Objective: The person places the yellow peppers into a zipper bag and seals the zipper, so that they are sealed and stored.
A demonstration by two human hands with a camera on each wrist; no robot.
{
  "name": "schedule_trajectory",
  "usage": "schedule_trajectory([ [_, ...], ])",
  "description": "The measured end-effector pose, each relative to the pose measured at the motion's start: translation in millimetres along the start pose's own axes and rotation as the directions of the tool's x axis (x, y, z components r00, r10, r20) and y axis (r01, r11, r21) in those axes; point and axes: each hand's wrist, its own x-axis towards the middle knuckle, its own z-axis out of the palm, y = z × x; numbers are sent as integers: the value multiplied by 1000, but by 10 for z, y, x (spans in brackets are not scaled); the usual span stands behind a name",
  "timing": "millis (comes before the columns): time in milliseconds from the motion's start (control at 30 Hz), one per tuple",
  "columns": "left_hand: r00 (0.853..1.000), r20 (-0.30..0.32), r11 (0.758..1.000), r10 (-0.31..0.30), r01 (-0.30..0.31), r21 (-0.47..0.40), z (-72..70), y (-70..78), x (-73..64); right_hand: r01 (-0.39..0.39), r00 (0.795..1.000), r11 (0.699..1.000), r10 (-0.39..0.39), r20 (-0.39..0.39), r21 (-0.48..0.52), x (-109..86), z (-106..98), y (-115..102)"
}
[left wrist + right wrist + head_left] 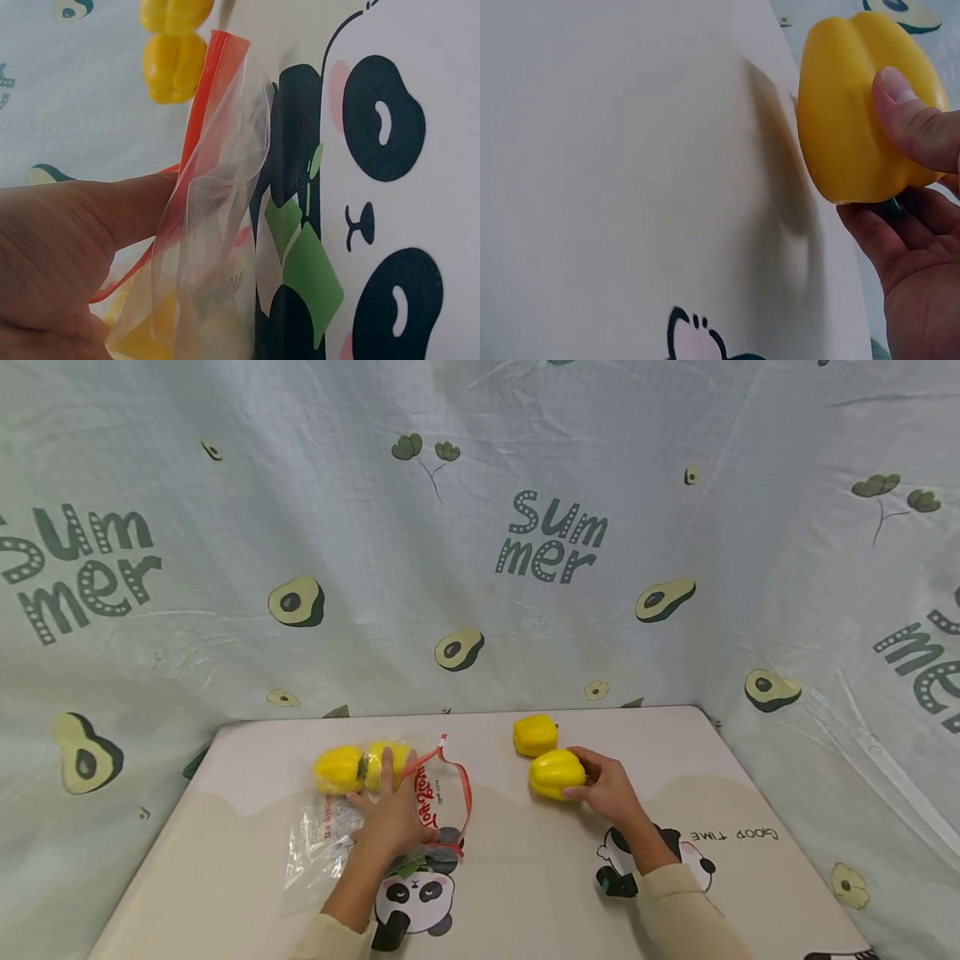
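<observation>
My right hand (611,791) grips a yellow bell pepper (557,774), thumb on its side and fingers by the green stem. In the right wrist view this pepper (859,112) casts a shadow on the table beside it. My left hand (393,820) lies with fingers spread over a clear zip bag (311,839) with a red zip edge. In the left wrist view the thumb reaches to the bag's red edge (214,82). Two yellow bell peppers (339,770) are inside the bag's far part, one partly behind the left fingers. The bag's mouth gapes toward the right.
Another yellow bell pepper (535,735) sits on the table (495,893) just behind the gripped one. Panda prints decorate the tabletop. A pale curtain (360,543) with avocado prints hangs close behind the table and along its sides.
</observation>
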Motion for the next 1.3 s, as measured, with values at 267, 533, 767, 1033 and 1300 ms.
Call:
schedule_trajectory([
  [267, 1000, 4, 1000, -15, 15, 7, 6, 4, 3, -4, 1000, 1000, 4, 11, 11, -20, 125, -61],
  [533, 1000, 14, 1000, -21, 21, 17, -13, 2, -7, 4, 1000, 1000, -5, 31, 27, -48, 280, -81],
  [767, 999, 20, 1000, -27, 27, 11, 0, 2, -3, 51, 998, 998, -52, 37, 34, -84, 368, -108],
  [1033, 999, 18, 999, -35, 35, 19, -5, -29, -21, 54, 996, 998, -56, 70, 31, -67, 495, -186],
  [1300, 999, 21, 999, -31, 31, 20, 1, -3, -19, 77, 994, 996, -80, 78, 42, -42, 624, -281],
])
